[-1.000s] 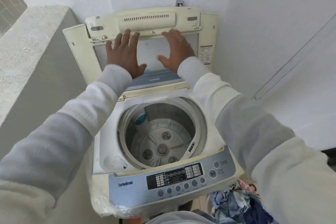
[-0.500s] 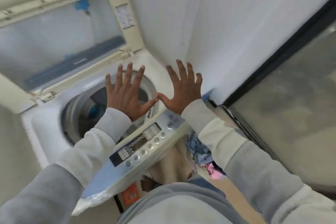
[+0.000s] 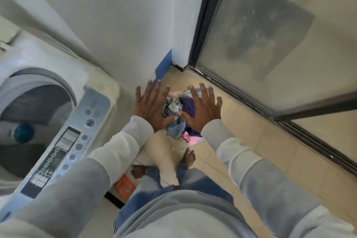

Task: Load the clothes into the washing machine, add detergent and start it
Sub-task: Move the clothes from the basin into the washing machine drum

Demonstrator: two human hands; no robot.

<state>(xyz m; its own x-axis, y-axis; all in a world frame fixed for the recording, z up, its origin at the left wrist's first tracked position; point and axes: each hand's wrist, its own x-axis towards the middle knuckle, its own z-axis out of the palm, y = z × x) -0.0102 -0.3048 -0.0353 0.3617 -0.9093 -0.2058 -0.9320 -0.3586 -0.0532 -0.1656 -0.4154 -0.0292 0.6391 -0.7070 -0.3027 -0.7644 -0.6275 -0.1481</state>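
Head view: two spread empty hands, left hand (image 3: 152, 107) and right hand (image 3: 202, 110), above one clothes pile (image 3: 176, 116).

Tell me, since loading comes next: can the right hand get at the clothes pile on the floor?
Probably yes: the right hand is spread open above the clothes pile, and nothing shows between them.

Both spread hands partly hide the clothes pile (image 3: 176, 120); the washing machine (image 3: 58, 121) is blurred, cut off at left.
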